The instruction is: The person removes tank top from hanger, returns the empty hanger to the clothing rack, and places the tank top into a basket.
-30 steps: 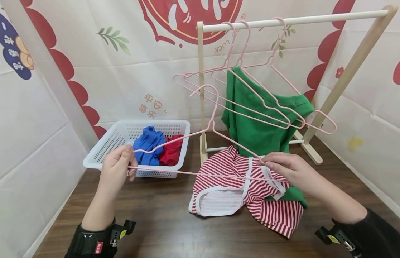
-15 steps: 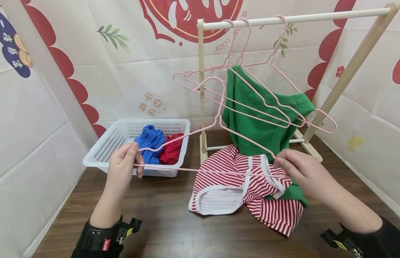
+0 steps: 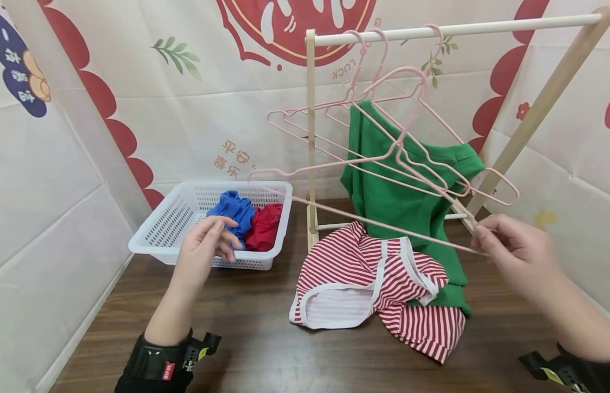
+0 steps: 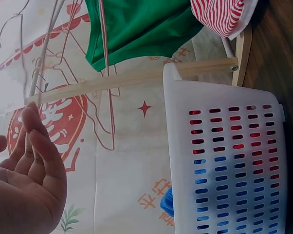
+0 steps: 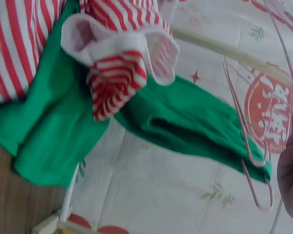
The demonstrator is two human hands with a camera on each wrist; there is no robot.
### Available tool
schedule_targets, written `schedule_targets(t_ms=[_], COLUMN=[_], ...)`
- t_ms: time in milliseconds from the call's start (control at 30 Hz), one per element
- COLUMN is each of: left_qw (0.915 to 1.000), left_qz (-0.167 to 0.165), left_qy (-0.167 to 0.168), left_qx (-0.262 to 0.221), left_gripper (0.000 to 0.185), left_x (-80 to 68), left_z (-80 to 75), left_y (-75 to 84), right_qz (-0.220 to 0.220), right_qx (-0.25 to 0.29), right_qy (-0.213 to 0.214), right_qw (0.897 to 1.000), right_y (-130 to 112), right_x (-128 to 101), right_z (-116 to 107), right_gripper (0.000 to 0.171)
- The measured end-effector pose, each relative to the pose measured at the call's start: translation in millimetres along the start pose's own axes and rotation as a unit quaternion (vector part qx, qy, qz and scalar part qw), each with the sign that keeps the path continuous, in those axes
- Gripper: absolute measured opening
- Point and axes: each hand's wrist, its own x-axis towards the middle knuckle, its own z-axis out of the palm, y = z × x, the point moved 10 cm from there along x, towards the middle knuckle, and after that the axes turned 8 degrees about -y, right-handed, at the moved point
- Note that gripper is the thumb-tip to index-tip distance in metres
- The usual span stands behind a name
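The right hand pinches one end of a pink hanger, which tilts up with its hook just below the rail. The left hand hangs relaxed and empty before the white basket. To hang it cleanly, the person would do best to lift the hook over the rail between the hangers there, clear of the green shirt and above the striped garment.

The printed backdrop carries mirrored orange Chinese characters just above the white basket's far rim, reading 平安 over 喜乐. Beside the rack's left post, below the red round emblem, small reversed letters spell LUCK. The emblem's large white characters are cut off.
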Motion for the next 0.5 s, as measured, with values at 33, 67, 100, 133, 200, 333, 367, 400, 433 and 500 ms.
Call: schedule_targets(t_ms=[33,67,100,133,200,333,367,400,433,500], left_qw=[1.0000,0.9998,0.9996,0.9993,0.9988,0.9982,0.9980,0.9978,0.9975,0.9967], left_qz=[-0.005,-0.009,-0.014,-0.018,-0.025,-0.033,-0.035,-0.036,-0.038,-0.044], left_qy=[-0.006,-0.012,-0.017,-0.022,-0.032,-0.048,-0.051,-0.054,-0.058,-0.065], left_qx=[0.005,0.013,0.019,0.024,0.026,0.018,0.016,0.014,0.014,0.016], left_gripper=[0.031,0.030,0.030,0.030,0.030,0.028,0.028,0.027,0.026,0.025], left_x=[0.4,0.7,1.1,1.4,1.9,2.8,3.0,3.4,3.5,4.0], left_z=[1.6,3.0,4.2,5.6,8.2,14.4,16.0,17.8,19.8,23.6], left_y=[-1.0,-1.7,-2.5,-3.3,-5.1,-8.1,-8.8,-9.5,-10.1,-12.3], right_qz=[0.003,0.009,0.014,0.024,0.046,0.074,0.080,0.080,0.084,0.104], right_qx=[0.015,0.025,0.030,0.036,0.052,0.070,0.081,0.088,0.087,0.086], right_qy=[0.014,0.025,0.037,0.047,0.064,0.102,0.115,0.131,0.146,0.173], right_qw=[1.000,0.999,0.999,0.998,0.996,0.990,0.987,0.984,0.982,0.975], right_y=[3,6,9,12,19,31,35,38,41,51], right_x=[-1,-1,-2,-2,-3,-6,-7,-8,-9,-13], right_z=[-5,-11,-16,-21,-31,-53,-58,-64,-69,-78], right_gripper=[0.018,0.020,0.020,0.021,0.024,0.031,0.033,0.034,0.035,0.035])
